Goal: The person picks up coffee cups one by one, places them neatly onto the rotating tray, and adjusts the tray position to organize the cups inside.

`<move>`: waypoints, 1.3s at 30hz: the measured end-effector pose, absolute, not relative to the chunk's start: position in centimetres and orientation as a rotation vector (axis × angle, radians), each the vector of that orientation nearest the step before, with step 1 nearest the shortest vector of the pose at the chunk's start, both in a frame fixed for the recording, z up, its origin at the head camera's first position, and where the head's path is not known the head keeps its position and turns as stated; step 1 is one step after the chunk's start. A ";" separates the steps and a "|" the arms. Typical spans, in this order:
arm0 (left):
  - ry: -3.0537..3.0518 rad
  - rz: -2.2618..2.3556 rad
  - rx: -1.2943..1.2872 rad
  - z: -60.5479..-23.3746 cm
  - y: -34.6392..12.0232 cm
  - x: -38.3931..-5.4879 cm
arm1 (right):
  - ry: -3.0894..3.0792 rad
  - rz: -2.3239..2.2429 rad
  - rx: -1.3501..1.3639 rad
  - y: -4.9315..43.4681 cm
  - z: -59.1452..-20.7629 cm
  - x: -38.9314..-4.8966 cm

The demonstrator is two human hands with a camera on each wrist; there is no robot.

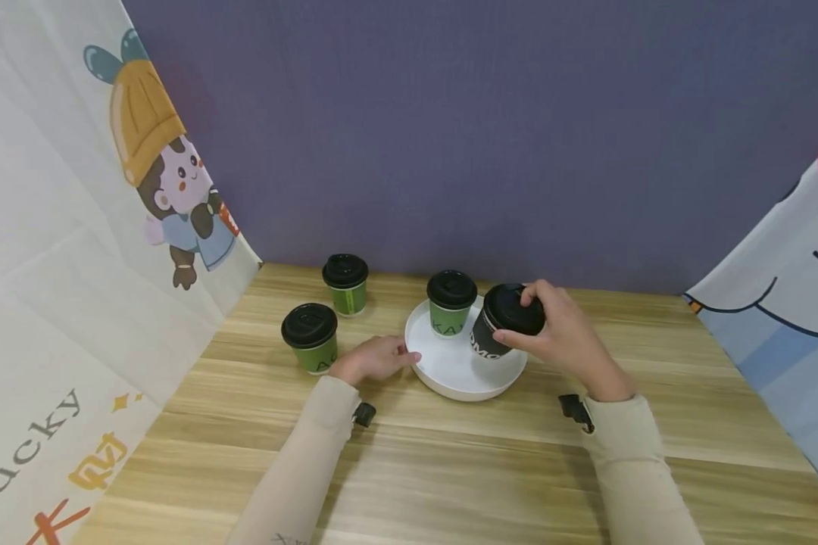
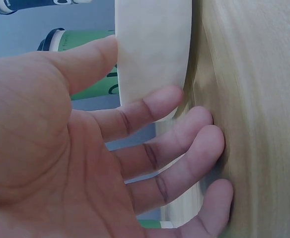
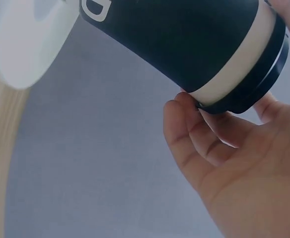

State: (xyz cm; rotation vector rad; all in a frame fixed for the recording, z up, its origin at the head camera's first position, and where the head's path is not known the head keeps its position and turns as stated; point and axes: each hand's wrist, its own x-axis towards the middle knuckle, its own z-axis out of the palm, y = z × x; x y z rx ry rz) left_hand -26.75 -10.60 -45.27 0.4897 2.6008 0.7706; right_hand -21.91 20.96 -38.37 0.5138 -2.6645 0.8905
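Observation:
My right hand grips a black paper coffee cup by its black lid, thumb on the near side and fingers across the top. The cup leans over the right part of a round white tray, its base overlapping the tray floor in the head view. A green cup with a black lid stands upright in the tray. At the tray's left edge, my left hand holds the side wall, thumb at the rim and index finger low on the outside; its other fingers reach down by the tabletop.
Two more green lidded cups stand on the wooden table left of the tray, one farther back and one nearer, close to my left wrist. A dark purple panel rises behind the table, with printed white cloths at both sides.

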 end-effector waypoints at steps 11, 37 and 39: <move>2.616 0.746 0.501 -45.4 -10.6 -26.9 | -2.640 0.855 0.654 18.7 -39.7 -22.2; 2.650 0.725 0.467 -45.2 -10.4 -26.7 | -2.717 0.844 0.787 15.8 -41.7 -22.2; 2.654 0.722 0.469 -45.1 -10.4 -26.7 | -2.716 0.837 0.797 15.6 -41.7 -22.2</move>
